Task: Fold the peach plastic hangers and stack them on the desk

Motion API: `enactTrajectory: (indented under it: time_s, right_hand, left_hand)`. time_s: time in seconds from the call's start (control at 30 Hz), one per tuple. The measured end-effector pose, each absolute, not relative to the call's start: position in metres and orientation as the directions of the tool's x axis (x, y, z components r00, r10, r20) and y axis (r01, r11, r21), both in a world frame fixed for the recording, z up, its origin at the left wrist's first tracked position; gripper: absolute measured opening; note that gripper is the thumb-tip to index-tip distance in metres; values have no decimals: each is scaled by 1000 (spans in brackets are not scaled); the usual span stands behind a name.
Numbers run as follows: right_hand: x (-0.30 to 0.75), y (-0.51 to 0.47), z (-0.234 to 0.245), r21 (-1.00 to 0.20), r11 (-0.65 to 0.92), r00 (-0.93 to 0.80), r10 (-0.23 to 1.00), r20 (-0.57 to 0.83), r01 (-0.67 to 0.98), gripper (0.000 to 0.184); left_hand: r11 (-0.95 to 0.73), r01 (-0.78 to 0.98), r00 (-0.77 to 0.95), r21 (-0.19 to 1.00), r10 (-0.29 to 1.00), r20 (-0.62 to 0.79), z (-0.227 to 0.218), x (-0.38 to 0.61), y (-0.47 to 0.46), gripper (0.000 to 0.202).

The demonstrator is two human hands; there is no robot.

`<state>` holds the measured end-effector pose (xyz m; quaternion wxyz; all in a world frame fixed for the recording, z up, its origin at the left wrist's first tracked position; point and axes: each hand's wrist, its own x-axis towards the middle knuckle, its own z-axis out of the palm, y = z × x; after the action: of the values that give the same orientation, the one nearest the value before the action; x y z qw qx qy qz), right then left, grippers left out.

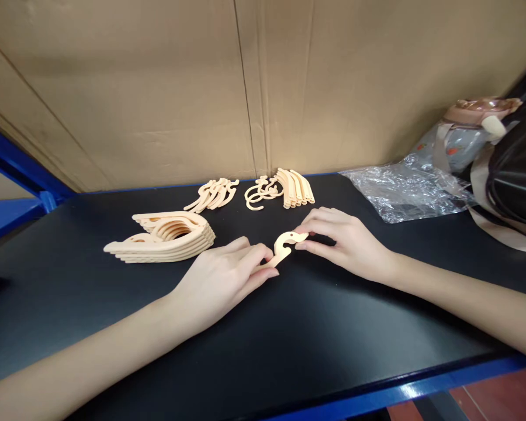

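Both hands hold one cream-coloured curved plastic piece (pixel 281 248), shaped like a bird's neck and head with a small dark hole. My left hand (pixel 228 272) pinches its lower end between thumb and fingers. At its upper right end, the fingers and thumb of my right hand (pixel 339 237) close on the tip. The piece is just above the black tabletop. Left of my left hand sits a neat stack of larger cream plastic pieces (pixel 179 248), each with a curved cut-out. Behind my hands lie a cluster of S-shaped cream pieces (pixel 214 194), several cream hooks (pixel 259 193) and several ribbed-looking curved arms (pixel 294 188).
The black tabletop (pixel 263 351) has a blue metal frame (pixel 403 390) along its front edge. Cardboard (pixel 158 88) stands behind it. At the right are a crumpled clear plastic bag (pixel 398 187), a strapped drinking bottle (pixel 460 140) and a black bag (pixel 517 164).
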<state>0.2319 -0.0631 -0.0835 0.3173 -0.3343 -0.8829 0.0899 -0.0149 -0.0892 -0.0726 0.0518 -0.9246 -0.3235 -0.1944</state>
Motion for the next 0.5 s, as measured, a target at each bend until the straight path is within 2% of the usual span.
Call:
enactTrajectory:
  time_s: [0.13, 0.27, 0.37, 0.5]
  right_hand:
    - [232, -62, -84, -313, 748, -597, 658, 458, 585, 19]
    - [232, -61, -86, -273, 754, -599, 645, 474, 597, 20]
    - [232, -61, -86, -264, 757, -601, 641, 477, 598, 20]
    - [231, -61, -88, -285, 748, -609, 657, 444, 600, 17]
  left_hand:
    - [-789, 594, 762, -158, 488, 426, -72, -14, -91, 26]
    - [-735, 586, 792, -340, 431, 433, -69, -12, -94, 20]
    - [-699, 589, 795, -405, 411, 447, -69, -11, -97, 20]
    - [-699, 580, 800, -418, 393, 454, -70, -10, -101, 17]
